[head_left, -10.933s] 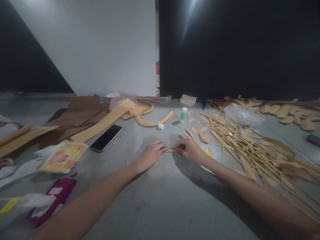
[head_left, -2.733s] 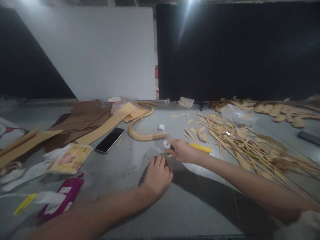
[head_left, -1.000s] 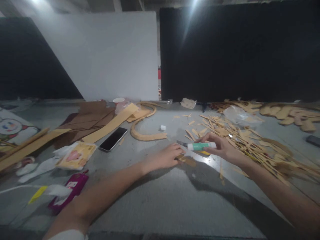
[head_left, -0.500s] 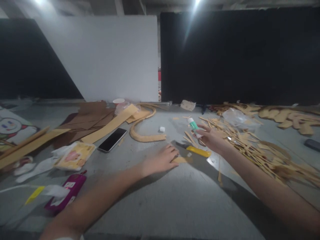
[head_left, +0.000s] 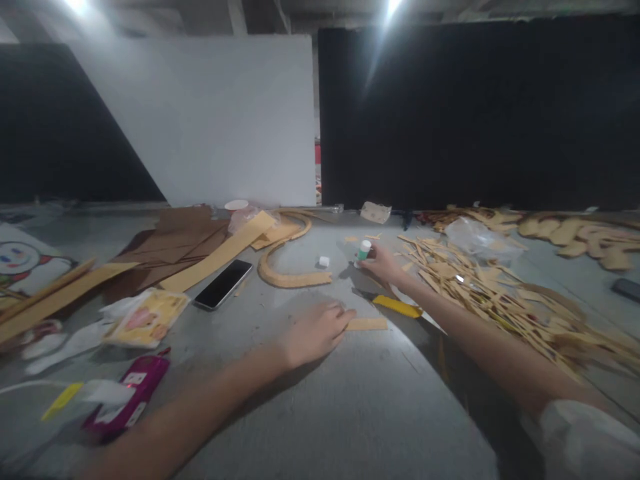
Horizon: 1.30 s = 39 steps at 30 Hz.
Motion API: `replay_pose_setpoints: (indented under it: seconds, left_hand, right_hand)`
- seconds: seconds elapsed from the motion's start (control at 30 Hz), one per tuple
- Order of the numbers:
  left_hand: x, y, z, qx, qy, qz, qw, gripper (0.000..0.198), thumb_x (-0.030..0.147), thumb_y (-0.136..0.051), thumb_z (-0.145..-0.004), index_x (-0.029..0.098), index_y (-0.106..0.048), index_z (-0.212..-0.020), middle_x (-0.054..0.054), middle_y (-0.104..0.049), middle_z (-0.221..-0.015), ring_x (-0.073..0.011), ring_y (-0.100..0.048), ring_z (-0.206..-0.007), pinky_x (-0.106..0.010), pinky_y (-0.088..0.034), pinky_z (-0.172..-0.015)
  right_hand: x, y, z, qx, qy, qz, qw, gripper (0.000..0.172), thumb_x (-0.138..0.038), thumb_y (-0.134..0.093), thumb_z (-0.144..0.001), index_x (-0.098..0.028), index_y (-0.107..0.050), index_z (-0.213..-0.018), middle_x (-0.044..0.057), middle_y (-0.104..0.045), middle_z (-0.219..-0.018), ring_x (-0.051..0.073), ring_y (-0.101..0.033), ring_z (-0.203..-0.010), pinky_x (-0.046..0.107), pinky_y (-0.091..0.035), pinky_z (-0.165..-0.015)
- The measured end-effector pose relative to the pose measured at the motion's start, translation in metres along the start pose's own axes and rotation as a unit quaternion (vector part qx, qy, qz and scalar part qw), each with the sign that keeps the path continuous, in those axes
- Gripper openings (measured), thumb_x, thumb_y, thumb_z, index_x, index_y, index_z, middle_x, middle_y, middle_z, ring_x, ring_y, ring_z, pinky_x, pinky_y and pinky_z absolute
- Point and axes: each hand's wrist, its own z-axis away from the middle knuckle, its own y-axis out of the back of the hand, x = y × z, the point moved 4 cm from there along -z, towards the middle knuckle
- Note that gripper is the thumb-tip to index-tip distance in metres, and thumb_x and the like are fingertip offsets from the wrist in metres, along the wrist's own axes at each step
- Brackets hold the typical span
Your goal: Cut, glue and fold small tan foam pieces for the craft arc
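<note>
My right hand [head_left: 384, 265] is closed on a small green and white bottle [head_left: 365, 251], which stands upright at the table surface. My left hand [head_left: 320, 330] rests on the grey table with its fingertips on the left end of a short tan strip [head_left: 369, 324]. A yellow-handled knife [head_left: 398, 307] lies between the two hands. Beyond my left hand is a curved tan piece [head_left: 295, 279] shaped like a hook. A small white cap [head_left: 324, 261] sits beside its open end.
A phone [head_left: 223, 285], a tissue pack [head_left: 149, 319] and a purple power strip [head_left: 131, 393] lie left. Brown sheets [head_left: 175, 237] are behind them. Thin tan scraps [head_left: 480, 293] and a plastic bag [head_left: 477, 239] spread at the right. Upright boards [head_left: 225, 120] stand behind.
My right hand has moved left with the bottle, which has gone from tilted to upright. My left hand has shifted slightly, and more of the short strip shows.
</note>
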Motion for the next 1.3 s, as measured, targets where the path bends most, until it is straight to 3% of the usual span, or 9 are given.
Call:
replay_pose_setpoints:
  seconds: [0.13,0.2,0.3,0.37,0.43,0.5,0.6,1.0,1.3]
  left_hand:
    - [0.0,0.0,0.001,-0.014,0.02,0.004,1.0,0.055,0.013,-0.052,-0.104,0.022,-0.047,-0.158,-0.009,-0.073,-0.109,-0.028,-0.068,-0.116,-0.037,-0.055,-0.092]
    - [0.001,0.0,0.001,-0.024,0.024,0.007,0.999,0.06,0.014,-0.052,-0.104,0.023,-0.042,-0.162,-0.009,-0.073,-0.107,-0.0274,-0.07,-0.111,-0.037,-0.056,-0.091]
    - [0.001,-0.002,0.002,-0.029,0.023,0.005,0.999,0.062,0.015,-0.051,-0.105,0.023,-0.037,-0.165,-0.008,-0.071,-0.106,-0.0267,-0.07,-0.108,-0.037,-0.056,-0.09]
    - [0.0,-0.003,0.003,-0.021,0.022,0.004,1.0,0.062,0.014,-0.051,-0.105,0.021,-0.036,-0.165,-0.009,-0.07,-0.108,-0.026,-0.07,-0.105,-0.036,-0.056,-0.089]
    - [0.0,-0.003,0.003,-0.008,0.022,0.003,1.0,0.061,0.013,-0.051,-0.105,0.02,-0.037,-0.164,-0.01,-0.07,-0.109,-0.0259,-0.07,-0.102,-0.036,-0.056,-0.087]
    - [0.001,-0.002,0.003,0.003,0.018,0.001,1.0,0.057,0.014,-0.051,-0.106,0.022,-0.042,-0.161,-0.008,-0.07,-0.105,-0.0257,-0.07,-0.1,-0.035,-0.056,-0.085]
    - [0.002,-0.001,0.002,0.012,0.004,0.0,1.0,0.047,0.016,-0.051,-0.108,0.023,-0.05,-0.154,-0.006,-0.069,-0.097,-0.0257,-0.069,-0.098,-0.034,-0.055,-0.083]
    - [0.0,-0.004,0.001,0.038,-0.014,-0.005,0.999,0.046,0.016,-0.051,-0.107,0.024,-0.05,-0.152,-0.006,-0.066,-0.096,-0.0239,-0.067,-0.089,-0.033,-0.055,-0.078]
    - [-0.003,-0.009,0.001,0.075,-0.034,0.011,0.997,0.044,0.022,-0.05,-0.108,0.025,-0.05,-0.152,-0.006,-0.068,-0.099,-0.025,-0.068,-0.095,-0.037,-0.055,-0.088]
  right_hand:
    - [0.01,-0.006,-0.001,0.001,-0.004,0.023,1.0,0.034,-0.03,-0.078,-0.081,-0.022,-0.063,-0.111,0.009,-0.078,-0.106,0.029,-0.075,-0.101,0.045,-0.06,-0.091]
    - [0.009,-0.004,0.002,0.006,0.004,0.058,0.998,0.043,-0.034,-0.081,-0.081,-0.022,-0.062,-0.117,0.011,-0.076,-0.113,0.031,-0.073,-0.106,0.046,-0.059,-0.094]
    - [-0.003,0.009,0.02,0.09,0.012,0.145,0.985,0.06,-0.037,-0.087,-0.077,-0.019,-0.058,-0.126,0.017,-0.069,-0.121,0.035,-0.067,-0.11,0.05,-0.055,-0.095]
    - [-0.02,0.02,0.048,0.15,0.046,0.21,0.965,0.048,-0.035,-0.08,-0.086,-0.019,-0.059,-0.125,0.018,-0.066,-0.123,0.035,-0.064,-0.109,0.051,-0.05,-0.096]
    - [-0.042,0.018,0.081,0.077,0.139,0.251,0.955,0.024,-0.031,-0.071,-0.097,-0.022,-0.063,-0.118,0.014,-0.067,-0.116,0.032,-0.063,-0.108,0.048,-0.044,-0.098]
    - [-0.062,0.007,0.118,-0.076,0.25,0.271,0.927,0.009,-0.03,-0.067,-0.103,-0.025,-0.068,-0.111,0.009,-0.07,-0.112,0.029,-0.063,-0.108,0.045,-0.04,-0.098]
    - [-0.076,0.0,0.155,-0.16,0.309,0.293,0.891,0.015,-0.029,-0.059,-0.11,-0.025,-0.073,-0.11,0.007,-0.071,-0.106,0.026,-0.063,-0.103,0.042,-0.036,-0.093]
    - [-0.077,-0.005,0.162,-0.137,0.346,0.338,0.865,0.024,-0.023,-0.053,-0.113,-0.019,-0.076,-0.107,0.008,-0.072,-0.096,0.024,-0.064,-0.094,0.041,-0.033,-0.091]
    - [-0.075,-0.007,0.163,-0.127,0.368,0.375,0.842,0.02,-0.019,-0.059,-0.108,-0.019,-0.077,-0.101,0.008,-0.069,-0.092,0.025,-0.063,-0.093,0.041,-0.033,-0.089]
